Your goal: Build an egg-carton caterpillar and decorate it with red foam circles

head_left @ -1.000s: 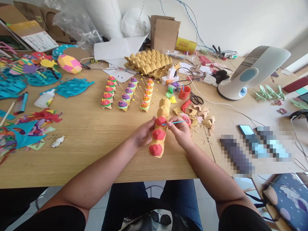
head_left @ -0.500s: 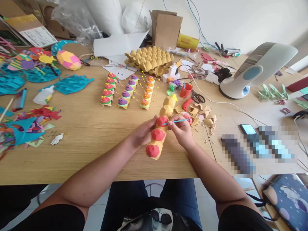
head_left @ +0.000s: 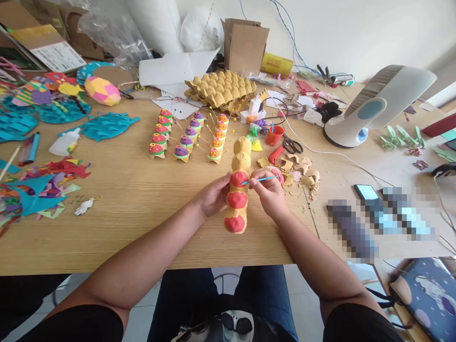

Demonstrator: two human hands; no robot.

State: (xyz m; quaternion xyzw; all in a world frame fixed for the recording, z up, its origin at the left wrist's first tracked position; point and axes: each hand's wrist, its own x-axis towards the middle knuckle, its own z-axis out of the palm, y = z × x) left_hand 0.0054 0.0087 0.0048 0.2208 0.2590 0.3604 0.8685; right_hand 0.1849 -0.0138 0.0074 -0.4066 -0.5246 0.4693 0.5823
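My left hand grips the left side of a strip of egg-carton cups that lies lengthwise on the wooden table. Its three nearest cups are painted red; the far ones are bare yellow-brown. My right hand pinches a thin blue paintbrush, whose tip touches the third red cup. A small red paint cup stands behind, with scissors beside it.
Three finished painted carton strips with pins lie just beyond. A stack of egg trays and a cardboard box are at the back. Carton scraps lie to the right, a white fan farther right, paper crafts at left.
The carton strip has swung from tilted back to nearly straight. Both hands keep their hold, the brush stays at the third red cup.
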